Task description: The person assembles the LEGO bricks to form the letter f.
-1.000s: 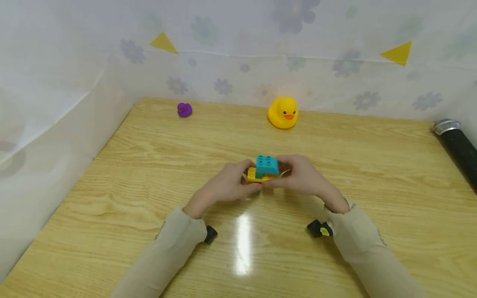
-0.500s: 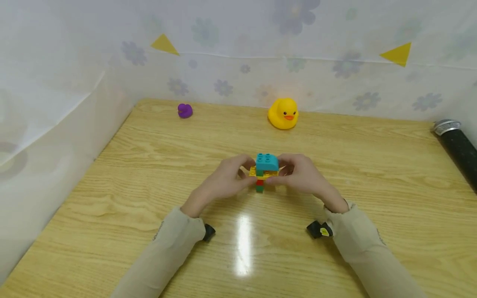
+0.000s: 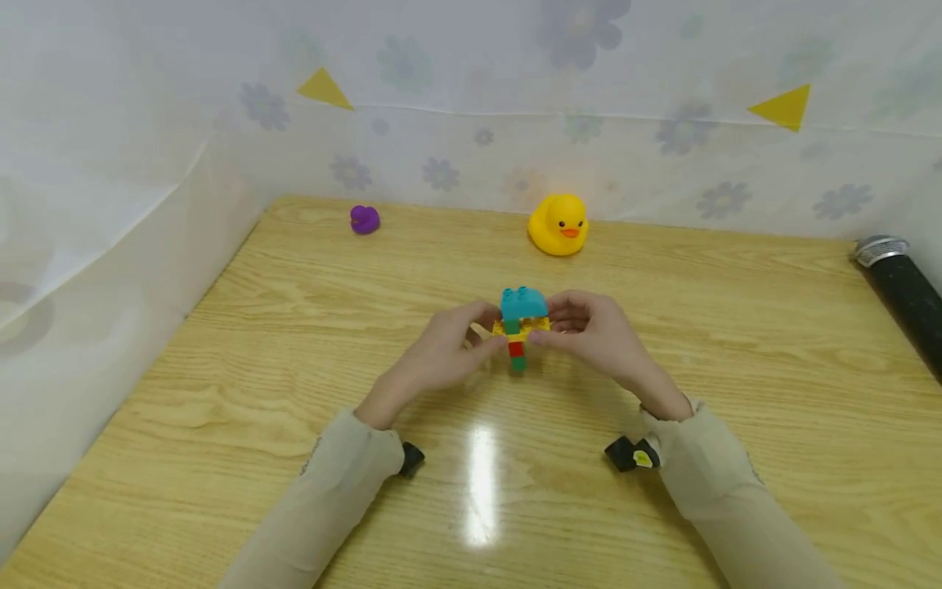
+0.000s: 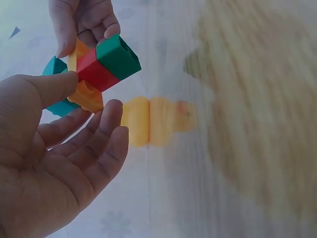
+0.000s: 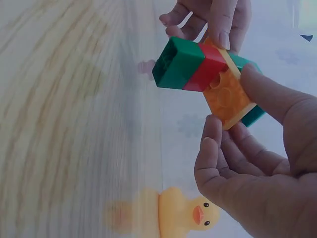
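Between both hands is a toy built of stacked building blocks (image 3: 523, 306). On top sits a blue rounded block with studs, above a green block on a yellow plate. Beneath the plate hang a red block (image 4: 97, 72) and a green block (image 5: 179, 63) with a hollow underside. My left hand (image 3: 450, 348) pinches the left end of the yellow plate, its thumb at the near edge. At the right end, my right hand (image 3: 605, 339) pinches the yellow plate (image 5: 228, 99) between thumb and fingers.
A yellow rubber duck (image 3: 558, 227) stands at the back of the wooden table (image 3: 309, 327). Left of it is a small purple duck (image 3: 365, 220). A black microphone (image 3: 908, 290) lies at the right edge. A white flowered cloth (image 3: 471, 74) hangs behind.
The block toy has tilted back and moved slightly up in the head view, so its red and green lower blocks show. Both hands have kept hold of it.
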